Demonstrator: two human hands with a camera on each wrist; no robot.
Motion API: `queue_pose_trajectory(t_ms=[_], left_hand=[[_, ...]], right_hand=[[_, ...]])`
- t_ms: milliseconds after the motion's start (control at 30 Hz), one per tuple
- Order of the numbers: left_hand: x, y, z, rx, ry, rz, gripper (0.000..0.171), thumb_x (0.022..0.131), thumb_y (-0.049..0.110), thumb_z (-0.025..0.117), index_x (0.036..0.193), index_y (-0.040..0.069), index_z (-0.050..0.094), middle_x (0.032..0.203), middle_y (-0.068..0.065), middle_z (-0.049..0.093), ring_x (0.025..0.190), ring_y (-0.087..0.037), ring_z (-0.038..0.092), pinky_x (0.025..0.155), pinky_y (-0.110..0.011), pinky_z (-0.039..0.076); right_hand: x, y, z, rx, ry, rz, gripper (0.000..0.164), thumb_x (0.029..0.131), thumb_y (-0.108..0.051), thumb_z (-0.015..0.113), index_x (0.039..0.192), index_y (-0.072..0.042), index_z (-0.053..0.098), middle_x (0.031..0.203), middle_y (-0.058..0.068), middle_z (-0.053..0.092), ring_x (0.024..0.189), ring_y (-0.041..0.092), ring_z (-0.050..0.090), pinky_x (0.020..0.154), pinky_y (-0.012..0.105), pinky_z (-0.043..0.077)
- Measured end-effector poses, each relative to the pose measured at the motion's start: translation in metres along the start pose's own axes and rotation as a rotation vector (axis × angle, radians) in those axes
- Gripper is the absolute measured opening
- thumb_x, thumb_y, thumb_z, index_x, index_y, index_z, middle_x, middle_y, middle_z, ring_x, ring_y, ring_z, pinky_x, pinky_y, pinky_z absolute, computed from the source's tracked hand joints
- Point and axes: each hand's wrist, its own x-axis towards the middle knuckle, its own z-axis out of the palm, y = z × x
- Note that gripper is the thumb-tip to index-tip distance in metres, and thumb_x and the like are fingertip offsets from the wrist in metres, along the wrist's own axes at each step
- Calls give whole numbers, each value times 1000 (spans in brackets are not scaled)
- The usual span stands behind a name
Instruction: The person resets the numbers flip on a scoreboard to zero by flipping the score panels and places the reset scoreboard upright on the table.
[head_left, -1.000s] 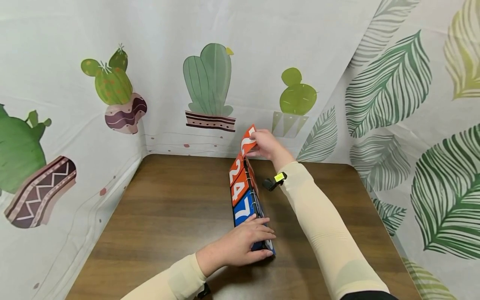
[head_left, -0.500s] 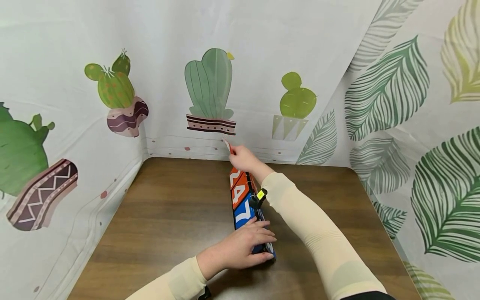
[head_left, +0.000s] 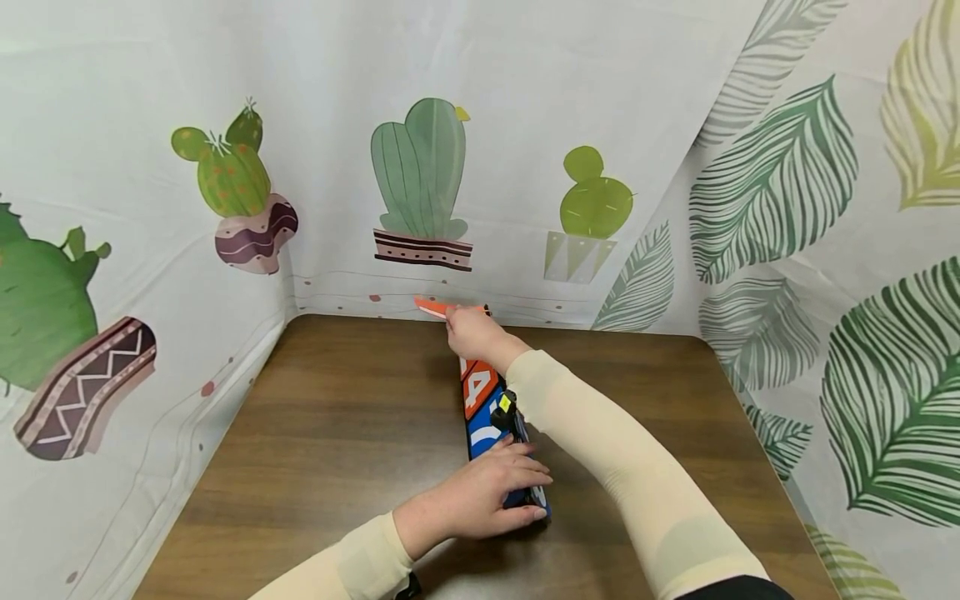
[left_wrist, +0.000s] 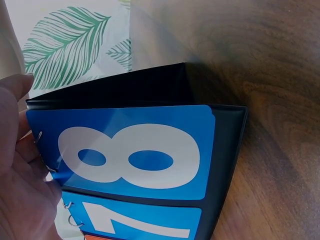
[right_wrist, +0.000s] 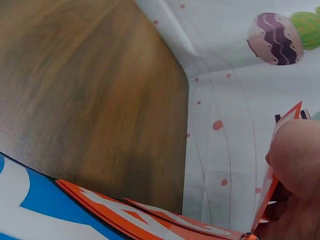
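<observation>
A tabletop flip scoreboard (head_left: 480,393) with red and blue number cards on rings stands like a tent on the table, its long ridge running away from me. My left hand (head_left: 487,492) holds its near end from above, fingers laid over the ridge. Below that hand, the left wrist view shows a blue card with an 8 (left_wrist: 122,157) and a blue 7 card (left_wrist: 145,220). At the far end, my right hand (head_left: 478,335) pinches an orange-red card (head_left: 432,308) that is lifted and leans out to the left. In the right wrist view, this card (right_wrist: 265,200) stands edge-on beside the thumb.
The brown wooden table (head_left: 337,417) is bounded at the back and sides by a white cloth (head_left: 330,167) printed with cacti and leaves. A wrist camera (head_left: 504,408) on the right arm hangs over the scoreboard's middle.
My right hand has moved left across the ridge, swinging the orange-red card from upright over to the left side. My left hand stays in place on the near end.
</observation>
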Motion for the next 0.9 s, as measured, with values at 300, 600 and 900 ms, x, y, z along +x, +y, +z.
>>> queue_pose_trajectory(t_ms=[300, 600, 900], left_hand=[[1, 0, -1, 1, 0, 5, 40, 103, 48, 58, 129, 21, 70, 130, 10, 71, 143, -20, 52, 120, -60, 37], [1, 0, -2, 0, 2, 12, 39, 103, 48, 58, 129, 20, 70, 129, 10, 72, 143, -20, 52, 119, -62, 38], [0, 1, -1, 10, 4, 18, 39, 103, 47, 58, 129, 21, 70, 129, 11, 71, 142, -20, 53, 118, -61, 38]], right_hand=[[4, -6, 7, -127, -80, -5, 36, 108, -15, 40, 134, -5, 64, 148, 13, 59, 156, 29, 33, 130, 42, 25], [-1, -12, 10, -196, -124, 19, 34, 106, -15, 42, 125, -14, 70, 157, 13, 51, 151, 35, 38, 124, 55, 34], [-2, -8, 17, -298, -203, 44, 23, 104, -19, 51, 115, -20, 71, 130, 5, 71, 150, 35, 40, 128, 61, 17]])
